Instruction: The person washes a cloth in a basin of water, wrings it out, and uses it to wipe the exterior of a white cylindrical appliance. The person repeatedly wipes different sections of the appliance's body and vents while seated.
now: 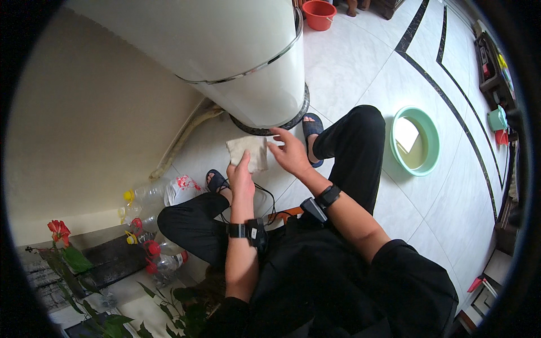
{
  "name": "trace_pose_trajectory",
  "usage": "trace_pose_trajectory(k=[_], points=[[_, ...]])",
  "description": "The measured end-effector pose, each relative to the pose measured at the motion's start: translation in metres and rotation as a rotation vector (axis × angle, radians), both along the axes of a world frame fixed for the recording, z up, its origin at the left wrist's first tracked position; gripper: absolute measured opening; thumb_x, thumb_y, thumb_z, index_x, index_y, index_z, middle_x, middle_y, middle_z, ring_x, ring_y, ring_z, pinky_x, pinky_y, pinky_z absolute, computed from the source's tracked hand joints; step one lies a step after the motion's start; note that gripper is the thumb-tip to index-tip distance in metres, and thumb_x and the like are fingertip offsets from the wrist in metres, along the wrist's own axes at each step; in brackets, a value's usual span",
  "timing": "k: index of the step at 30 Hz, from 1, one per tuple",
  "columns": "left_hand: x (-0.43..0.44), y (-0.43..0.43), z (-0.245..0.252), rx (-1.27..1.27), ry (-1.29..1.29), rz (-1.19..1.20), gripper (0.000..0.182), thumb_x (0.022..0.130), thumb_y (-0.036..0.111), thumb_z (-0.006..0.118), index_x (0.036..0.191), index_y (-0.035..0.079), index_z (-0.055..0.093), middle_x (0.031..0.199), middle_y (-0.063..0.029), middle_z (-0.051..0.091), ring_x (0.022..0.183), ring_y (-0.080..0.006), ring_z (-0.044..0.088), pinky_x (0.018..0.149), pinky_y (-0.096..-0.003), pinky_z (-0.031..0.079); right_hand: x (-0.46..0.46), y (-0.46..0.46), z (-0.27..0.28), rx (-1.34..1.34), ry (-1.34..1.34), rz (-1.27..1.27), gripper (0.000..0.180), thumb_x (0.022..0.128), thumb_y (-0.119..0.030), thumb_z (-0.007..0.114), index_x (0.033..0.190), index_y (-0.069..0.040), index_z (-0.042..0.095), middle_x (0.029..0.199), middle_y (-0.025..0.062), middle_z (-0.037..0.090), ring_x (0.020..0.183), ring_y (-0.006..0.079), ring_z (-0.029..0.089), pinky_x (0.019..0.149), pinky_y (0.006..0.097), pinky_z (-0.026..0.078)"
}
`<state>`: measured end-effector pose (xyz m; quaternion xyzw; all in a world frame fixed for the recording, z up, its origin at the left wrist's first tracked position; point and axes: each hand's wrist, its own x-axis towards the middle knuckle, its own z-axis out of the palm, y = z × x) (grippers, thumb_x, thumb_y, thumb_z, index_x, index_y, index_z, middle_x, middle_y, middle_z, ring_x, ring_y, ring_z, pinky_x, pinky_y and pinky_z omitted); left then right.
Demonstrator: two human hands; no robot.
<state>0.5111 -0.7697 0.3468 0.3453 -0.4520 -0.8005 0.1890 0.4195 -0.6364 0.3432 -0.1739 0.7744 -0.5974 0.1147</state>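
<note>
My left hand (242, 177) grips a folded off-white cloth (253, 154), with the thumb laid across its face. Just to the right of the cloth is my right hand (291, 154), its fingers apart and nothing in the palm. Its fingertips are close to the cloth's right edge; whether they touch is hard to tell. Beyond both hands stands a tall, rounded white appliance (258, 95) with a chrome trim line and a dark base.
Right of my knee, a mint-green basin (438, 145) holds cloudy water and a white rectangular object (406, 134). A red bucket (320, 21) stands farther back. Several clear plastic bottles (167, 264), a white plastic bag (179, 192), a pale hose (181, 137) and a red-flowered plant (59, 232) are at left.
</note>
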Motion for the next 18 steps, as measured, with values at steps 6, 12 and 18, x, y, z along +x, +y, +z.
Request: trace_pose_trajectory(k=[6, 12, 18], points=[[-0.094, 0.012, 0.023, -0.05, 0.194, -0.246, 0.035, 0.092, 0.004, 0.069, 0.125, -0.003, 0.061, 0.12, -0.0077, 0.066, 0.107, -0.0168, 0.064, 0.091, -0.0312, 0.05, -0.035, 0.002, 0.008, -0.004, 0.116, -0.32, 0.025, 0.089, -0.019, 0.072, 0.108, -0.004, 0.064, 0.101, 0.0128, 0.067, 0.08, 0.0225, 0.07, 0.066, 0.0336, 0.057], [-0.153, 0.01, 0.012, -0.145, 0.179, -0.142, 0.031, 0.093, 0.009, 0.07, 0.121, -0.001, 0.061, 0.119, -0.0078, 0.065, 0.106, -0.0186, 0.064, 0.092, -0.0331, 0.051, -0.093, -0.023, 0.008, -0.192, 0.294, -0.38, 0.03, 0.089, -0.019, 0.071, 0.114, -0.005, 0.062, 0.109, 0.0116, 0.063, 0.085, 0.0248, 0.068, 0.067, 0.0336, 0.058], [-0.159, -0.007, -0.016, -0.057, 0.054, 0.027, 0.031, 0.096, 0.015, 0.066, 0.121, -0.002, 0.059, 0.118, -0.0106, 0.065, 0.101, -0.0227, 0.066, 0.08, -0.039, 0.056, -0.113, -0.054, -0.016, 0.009, 0.36, -0.404, 0.029, 0.084, -0.024, 0.076, 0.099, -0.009, 0.057, 0.096, 0.0085, 0.059, 0.081, 0.0289, 0.066, 0.064, 0.0402, 0.052]])
